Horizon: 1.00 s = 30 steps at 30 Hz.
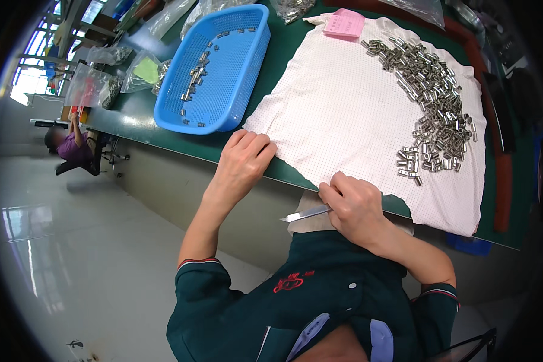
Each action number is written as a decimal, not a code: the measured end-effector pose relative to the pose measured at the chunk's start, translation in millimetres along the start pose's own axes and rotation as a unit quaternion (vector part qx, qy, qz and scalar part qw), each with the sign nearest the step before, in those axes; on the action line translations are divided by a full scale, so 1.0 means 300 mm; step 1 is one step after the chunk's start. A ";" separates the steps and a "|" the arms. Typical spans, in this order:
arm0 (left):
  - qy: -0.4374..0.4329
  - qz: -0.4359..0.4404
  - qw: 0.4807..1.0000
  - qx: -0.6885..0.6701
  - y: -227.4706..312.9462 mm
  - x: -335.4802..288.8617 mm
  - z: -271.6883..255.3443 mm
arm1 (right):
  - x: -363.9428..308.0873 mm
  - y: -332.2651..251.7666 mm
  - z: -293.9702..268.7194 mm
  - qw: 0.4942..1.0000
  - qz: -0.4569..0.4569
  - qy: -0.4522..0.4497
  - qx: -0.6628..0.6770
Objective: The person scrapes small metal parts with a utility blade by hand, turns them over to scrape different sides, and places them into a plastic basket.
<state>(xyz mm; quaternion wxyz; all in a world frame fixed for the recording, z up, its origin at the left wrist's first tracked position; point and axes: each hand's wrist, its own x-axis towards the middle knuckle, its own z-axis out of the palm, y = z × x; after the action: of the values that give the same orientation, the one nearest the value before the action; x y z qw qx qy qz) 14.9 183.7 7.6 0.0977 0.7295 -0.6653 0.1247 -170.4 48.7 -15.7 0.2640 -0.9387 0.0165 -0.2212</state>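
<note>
A white dotted cloth [344, 90] lies spread over the green table, its near edge hanging past the table's edge. My left hand [244, 158] is closed on the cloth's left corner, beside the blue basket [242, 99]. My right hand [355, 206] is closed round a slim silver metal tool with a pointed tip [308, 213], which sticks out to the left. Its fingertips are at the cloth's near edge; whether they also pinch the cloth, I cannot tell. Many small shiny metal sleeves [434, 90] lie in a curved heap on the cloth's right side.
More metal parts [196, 75] lie in the basket. A pink paper slip [344, 24] rests at the cloth's far edge. Clear bags of parts [142, 71] stand at the left on the green table [145, 120]. Farther left, a person in purple [75, 148] sits.
</note>
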 end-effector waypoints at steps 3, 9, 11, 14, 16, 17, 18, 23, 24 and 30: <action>0.002 -0.013 1.000 -0.019 -0.001 0.026 -0.012 | 0.015 0.011 -0.012 1.000 0.006 -0.002 0.024; 0.000 -0.064 0.997 -0.048 -0.003 0.107 -0.036 | 0.100 0.059 -0.112 0.988 0.104 0.102 0.043; 0.146 -0.083 0.986 -0.018 0.004 0.134 -0.034 | 0.110 0.059 -0.132 0.982 0.120 0.137 0.052; 0.145 -0.081 0.986 -0.021 0.001 0.136 -0.020 | 0.091 0.071 -0.120 0.984 0.130 0.112 0.048; 0.145 -0.079 0.986 -0.025 0.001 0.130 -0.011 | 0.099 0.076 -0.140 0.982 0.135 0.121 0.052; 0.148 -0.085 0.985 -0.029 0.000 0.125 -0.010 | 0.099 0.076 -0.146 0.980 0.140 0.128 0.056; 0.150 -0.092 0.984 -0.034 -0.001 0.119 -0.009 | 0.092 0.073 -0.138 0.980 0.142 0.128 0.057; 0.137 -0.089 0.986 -0.031 0.003 0.094 -0.015 | 0.066 0.041 -0.108 0.984 0.118 0.039 0.127; 0.123 -0.077 0.989 -0.028 0.001 0.087 -0.015 | 0.054 0.032 -0.088 0.985 0.106 0.043 0.127; 0.022 -0.071 0.997 -0.030 0.000 0.031 -0.031 | 0.013 0.009 -0.030 0.995 0.072 -0.029 0.062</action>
<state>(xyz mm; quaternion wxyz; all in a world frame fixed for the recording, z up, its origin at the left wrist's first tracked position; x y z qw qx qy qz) 15.3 177.8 19.3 0.1426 0.7687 -0.6132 0.1133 -170.6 41.3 -8.7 0.3374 -0.9228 0.0625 -0.1752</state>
